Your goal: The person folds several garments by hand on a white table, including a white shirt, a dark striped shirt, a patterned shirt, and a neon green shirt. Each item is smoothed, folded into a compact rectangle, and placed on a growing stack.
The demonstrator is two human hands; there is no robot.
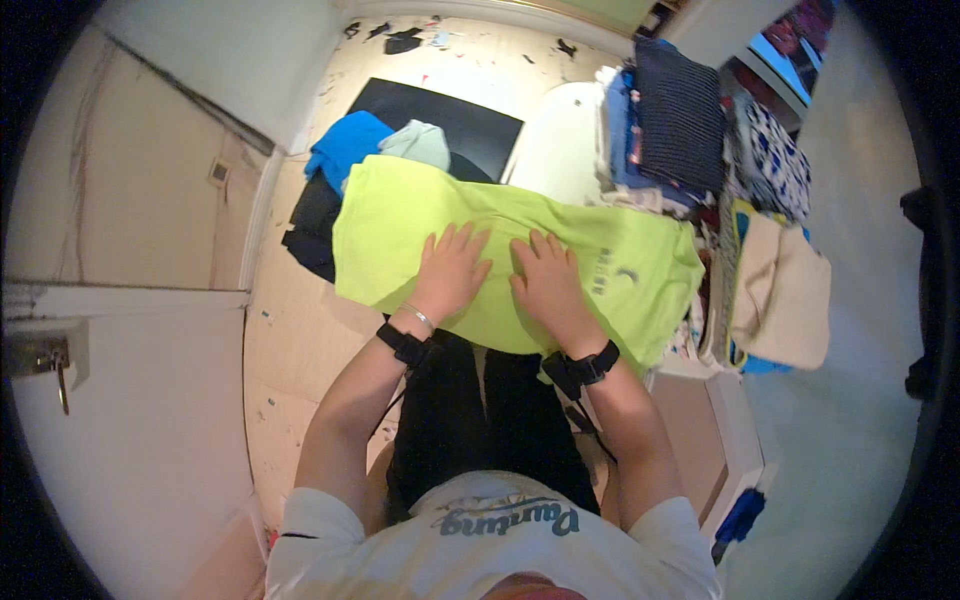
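A neon yellow-green fabric garment stretches across in front of me, over and just beyond my knees. It looks folded lengthwise and bears a small dark print near its right end. My left hand rests palm down on its middle, fingers a little apart. Beside it, my right hand lies flat on the cloth, also with fingers spread. Neither hand grips the fabric. Soft creases run between and beyond the fingertips. What lies directly beneath the garment is mostly hidden.
Stacked clothes, including a dark ribbed knit and a cream cloth, rise on the right. Blue, pale green and black cloths lie ahead left, near a black panel. A white door stands left.
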